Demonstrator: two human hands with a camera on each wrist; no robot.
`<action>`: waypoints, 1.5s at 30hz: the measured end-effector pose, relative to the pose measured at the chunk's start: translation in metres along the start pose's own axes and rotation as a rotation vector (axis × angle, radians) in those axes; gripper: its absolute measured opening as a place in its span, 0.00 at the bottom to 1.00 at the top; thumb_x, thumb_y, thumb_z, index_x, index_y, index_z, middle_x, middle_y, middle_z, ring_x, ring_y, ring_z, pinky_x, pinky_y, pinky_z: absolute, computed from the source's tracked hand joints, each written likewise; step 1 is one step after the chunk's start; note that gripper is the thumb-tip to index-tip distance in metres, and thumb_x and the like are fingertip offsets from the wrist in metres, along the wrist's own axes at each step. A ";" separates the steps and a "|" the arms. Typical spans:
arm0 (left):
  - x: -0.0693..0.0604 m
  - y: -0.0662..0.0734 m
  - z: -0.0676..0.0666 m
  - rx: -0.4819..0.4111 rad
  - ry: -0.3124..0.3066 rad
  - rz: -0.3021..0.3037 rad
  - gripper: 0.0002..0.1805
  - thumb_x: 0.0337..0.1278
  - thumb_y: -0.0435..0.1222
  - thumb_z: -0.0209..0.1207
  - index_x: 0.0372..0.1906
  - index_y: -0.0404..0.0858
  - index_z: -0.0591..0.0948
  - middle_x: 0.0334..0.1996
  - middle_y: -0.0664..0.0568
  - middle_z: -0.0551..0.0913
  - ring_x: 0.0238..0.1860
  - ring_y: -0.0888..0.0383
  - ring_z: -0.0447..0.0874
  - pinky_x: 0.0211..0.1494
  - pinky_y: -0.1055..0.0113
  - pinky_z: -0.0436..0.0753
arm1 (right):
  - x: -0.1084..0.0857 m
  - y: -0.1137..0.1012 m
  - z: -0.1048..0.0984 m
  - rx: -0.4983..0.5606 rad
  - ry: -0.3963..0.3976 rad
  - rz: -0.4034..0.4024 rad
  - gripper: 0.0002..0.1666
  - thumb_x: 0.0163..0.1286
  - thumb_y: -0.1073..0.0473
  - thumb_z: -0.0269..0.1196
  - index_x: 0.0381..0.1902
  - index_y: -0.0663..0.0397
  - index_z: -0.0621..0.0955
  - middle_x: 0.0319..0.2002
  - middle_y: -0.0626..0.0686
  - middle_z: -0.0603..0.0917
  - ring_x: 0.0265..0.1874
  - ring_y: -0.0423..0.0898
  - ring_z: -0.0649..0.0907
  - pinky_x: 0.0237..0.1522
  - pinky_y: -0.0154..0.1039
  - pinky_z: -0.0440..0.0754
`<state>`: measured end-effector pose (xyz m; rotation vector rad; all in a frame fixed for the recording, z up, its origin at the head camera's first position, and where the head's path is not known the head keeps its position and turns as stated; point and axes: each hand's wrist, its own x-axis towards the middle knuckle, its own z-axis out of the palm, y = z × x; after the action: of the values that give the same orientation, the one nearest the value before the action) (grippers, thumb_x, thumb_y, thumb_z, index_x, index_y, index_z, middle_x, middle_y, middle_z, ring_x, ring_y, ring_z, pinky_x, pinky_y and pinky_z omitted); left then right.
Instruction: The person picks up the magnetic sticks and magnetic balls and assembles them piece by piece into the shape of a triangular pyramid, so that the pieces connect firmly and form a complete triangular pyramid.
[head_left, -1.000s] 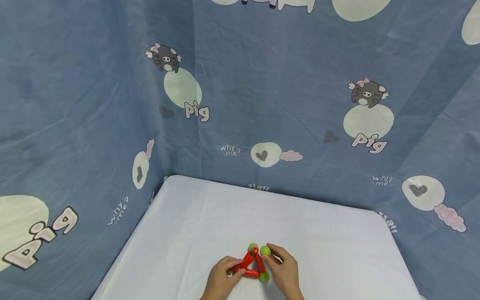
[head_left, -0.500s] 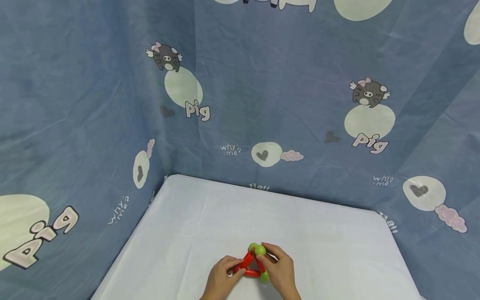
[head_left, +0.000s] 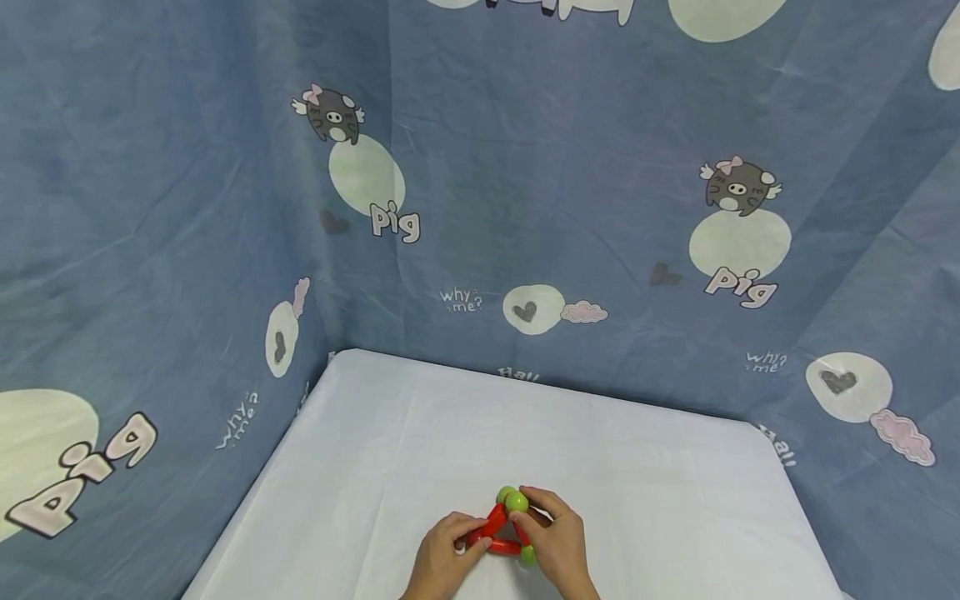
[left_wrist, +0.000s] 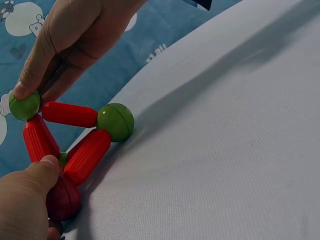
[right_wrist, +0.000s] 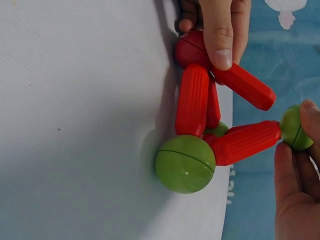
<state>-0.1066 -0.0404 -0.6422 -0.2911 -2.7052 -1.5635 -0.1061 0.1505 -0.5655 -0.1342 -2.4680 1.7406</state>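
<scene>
Red ribbed rods and balls form a small frame between the hands. My left hand (head_left: 441,557) grips the frame's left corner, where a dark red ball (left_wrist: 64,199) sits. Its thumb presses on a red rod (right_wrist: 245,86) beside that ball. A green ball (head_left: 516,502) at the top is pinched between thumb and fingers of my right hand (head_left: 561,540). Another red rod (right_wrist: 248,142) runs from this ball down to a green ball (right_wrist: 185,164) near the cloth. A further green ball (right_wrist: 217,130) is mostly hidden behind the rods.
A white cloth (head_left: 675,500) covers the table under the frame. Blue curtains (head_left: 465,167) printed with pigs and hearts stand along the table's back and left sides.
My right hand has moved left with the green ball, bringing it over the top of the frame, against the rod ends. My left hand keeps its grip in the same place.
</scene>
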 end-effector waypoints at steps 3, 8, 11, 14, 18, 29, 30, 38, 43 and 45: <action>0.000 0.000 0.000 0.004 0.008 0.004 0.18 0.57 0.51 0.71 0.48 0.47 0.90 0.39 0.63 0.85 0.32 0.73 0.72 0.35 0.76 0.74 | 0.000 -0.001 0.001 0.001 -0.003 -0.012 0.25 0.54 0.64 0.78 0.51 0.64 0.87 0.51 0.59 0.87 0.52 0.56 0.88 0.49 0.32 0.86; -0.001 -0.001 0.001 0.010 0.017 0.011 0.17 0.56 0.50 0.72 0.47 0.47 0.90 0.38 0.63 0.85 0.32 0.74 0.72 0.35 0.76 0.74 | -0.001 -0.001 0.002 -0.018 -0.010 -0.037 0.23 0.55 0.66 0.78 0.50 0.61 0.87 0.50 0.58 0.88 0.53 0.56 0.87 0.50 0.33 0.86; -0.001 -0.001 0.001 0.006 0.021 0.020 0.16 0.56 0.49 0.72 0.47 0.47 0.90 0.38 0.63 0.85 0.32 0.74 0.72 0.35 0.76 0.74 | -0.002 -0.001 0.002 -0.024 -0.015 -0.054 0.22 0.55 0.66 0.78 0.50 0.59 0.88 0.50 0.57 0.88 0.53 0.56 0.87 0.51 0.33 0.86; -0.001 -0.002 0.001 0.005 0.025 0.027 0.16 0.56 0.49 0.72 0.47 0.47 0.90 0.38 0.63 0.85 0.32 0.74 0.73 0.35 0.76 0.75 | -0.002 -0.001 0.003 -0.036 -0.017 -0.069 0.23 0.54 0.66 0.78 0.50 0.59 0.88 0.50 0.56 0.88 0.53 0.55 0.87 0.51 0.32 0.86; -0.001 -0.003 0.001 0.004 0.023 0.023 0.16 0.56 0.49 0.72 0.47 0.47 0.90 0.39 0.63 0.86 0.32 0.74 0.73 0.36 0.76 0.75 | -0.002 0.001 0.003 -0.056 -0.024 -0.084 0.24 0.54 0.65 0.78 0.51 0.60 0.87 0.50 0.56 0.88 0.52 0.55 0.87 0.51 0.31 0.85; 0.000 -0.003 0.000 0.001 0.006 0.013 0.17 0.56 0.50 0.72 0.47 0.46 0.90 0.40 0.62 0.86 0.33 0.75 0.74 0.36 0.76 0.75 | -0.003 -0.001 0.003 -0.093 -0.044 -0.069 0.24 0.55 0.64 0.77 0.52 0.60 0.87 0.51 0.56 0.87 0.53 0.55 0.87 0.51 0.31 0.85; 0.000 -0.002 0.000 -0.002 0.006 0.013 0.17 0.56 0.50 0.72 0.46 0.46 0.90 0.40 0.62 0.86 0.33 0.75 0.74 0.36 0.76 0.75 | -0.003 -0.001 0.004 -0.090 -0.044 -0.066 0.24 0.55 0.64 0.77 0.52 0.60 0.87 0.51 0.56 0.87 0.53 0.55 0.87 0.51 0.31 0.85; 0.000 -0.002 0.000 -0.012 0.012 0.013 0.16 0.57 0.50 0.71 0.46 0.46 0.90 0.40 0.62 0.87 0.34 0.75 0.74 0.36 0.76 0.76 | -0.004 -0.001 0.004 -0.076 -0.057 -0.095 0.24 0.55 0.65 0.77 0.51 0.61 0.87 0.50 0.56 0.87 0.53 0.56 0.87 0.52 0.32 0.85; 0.000 -0.003 0.000 -0.011 0.014 0.016 0.16 0.57 0.50 0.71 0.46 0.46 0.90 0.40 0.62 0.87 0.34 0.74 0.74 0.36 0.76 0.76 | -0.005 0.000 0.003 -0.067 -0.071 -0.105 0.24 0.55 0.66 0.77 0.52 0.62 0.87 0.51 0.56 0.87 0.53 0.56 0.87 0.53 0.32 0.85; 0.000 -0.003 0.000 -0.013 0.017 0.018 0.16 0.57 0.49 0.71 0.46 0.46 0.90 0.40 0.62 0.87 0.34 0.74 0.75 0.36 0.77 0.77 | -0.005 0.000 0.003 -0.060 -0.083 -0.112 0.24 0.55 0.66 0.77 0.52 0.61 0.87 0.51 0.56 0.87 0.53 0.55 0.87 0.53 0.32 0.85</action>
<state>-0.1067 -0.0416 -0.6449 -0.3005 -2.6734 -1.5723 -0.1016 0.1472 -0.5671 0.0709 -2.5333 1.6597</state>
